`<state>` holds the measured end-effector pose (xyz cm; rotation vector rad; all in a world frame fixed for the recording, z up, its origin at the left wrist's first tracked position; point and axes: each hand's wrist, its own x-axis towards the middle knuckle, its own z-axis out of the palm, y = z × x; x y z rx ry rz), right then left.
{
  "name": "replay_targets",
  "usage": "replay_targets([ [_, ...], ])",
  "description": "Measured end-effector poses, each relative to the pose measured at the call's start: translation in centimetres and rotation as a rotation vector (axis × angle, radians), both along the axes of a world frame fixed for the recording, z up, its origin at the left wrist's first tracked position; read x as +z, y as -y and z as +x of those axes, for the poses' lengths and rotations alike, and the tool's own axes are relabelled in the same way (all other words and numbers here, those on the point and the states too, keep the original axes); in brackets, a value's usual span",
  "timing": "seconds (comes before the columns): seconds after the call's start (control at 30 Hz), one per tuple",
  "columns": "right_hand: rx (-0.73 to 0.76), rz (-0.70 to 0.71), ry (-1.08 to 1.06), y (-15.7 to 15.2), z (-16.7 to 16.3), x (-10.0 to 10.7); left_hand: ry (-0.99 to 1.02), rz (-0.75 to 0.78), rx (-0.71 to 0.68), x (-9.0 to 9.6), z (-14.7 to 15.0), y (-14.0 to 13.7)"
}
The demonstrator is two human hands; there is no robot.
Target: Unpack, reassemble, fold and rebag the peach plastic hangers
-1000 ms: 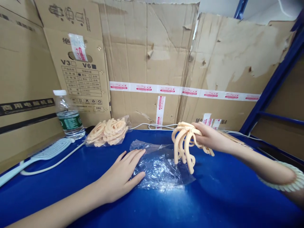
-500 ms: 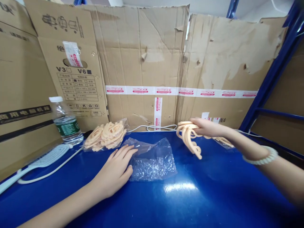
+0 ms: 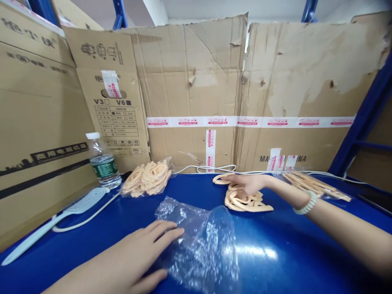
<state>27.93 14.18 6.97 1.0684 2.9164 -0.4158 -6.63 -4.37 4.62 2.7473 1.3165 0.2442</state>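
My left hand [image 3: 143,253] lies on the near left edge of a crumpled clear plastic bag [image 3: 199,241]. Its fingers are stretched out and its thumb stands apart. To the right of the bag, my right hand [image 3: 248,183] is over a pile of beige curved flat pieces [image 3: 245,204], which look like wooden cut-outs. Its fingers are bent around some of them, with one looped piece [image 3: 218,179] jutting out left past the fingertips. The palm side and part of the pile are hidden under the hand.
A bag of similar beige pieces [image 3: 148,178] lies at the back left, near a water bottle [image 3: 105,165] and a pale blue hairbrush [image 3: 76,208]. Bagged beige sticks [image 3: 315,185] lie at the back right. A white cable [image 3: 211,168] runs before the cardboard wall [image 3: 190,94].
My right hand has lowered the hanging beige pieces onto the blue tabletop. The plastic bag and my left hand have come nearer to me. The view has shifted somewhat.
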Motion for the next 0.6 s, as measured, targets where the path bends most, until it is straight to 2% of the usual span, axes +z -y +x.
replay_targets([
  [0.1, -0.032, -0.107, -0.067, 1.5, 0.9, 0.5, 0.009, 0.013, 0.044, 0.1, -1.6, 1.8],
  [0.2, -0.130, -0.065, -0.166, 3.6, 2.3, 0.4, 0.019, 0.124, 0.123, 0.7, -2.9, 3.1],
  [0.27, -0.173, -0.018, -0.108, 4.9, 3.4, -0.3, 0.041, 0.231, 0.163, 2.0, -3.6, 3.6],
  [0.37, -0.156, 0.020, 0.031, 6.2, 4.2, -2.2, 0.119, 0.394, 0.199, 4.8, -4.4, 3.1],
  [0.47, -0.212, 0.110, 0.072, 6.8, 3.5, -4.0, 0.181, 0.526, 0.269, 7.5, -5.3, 0.4],
  [0.6, -0.266, 0.241, 0.042, 6.9, 0.9, -5.1, 0.097, 0.528, 0.306, 8.7, -6.4, -7.1],
])
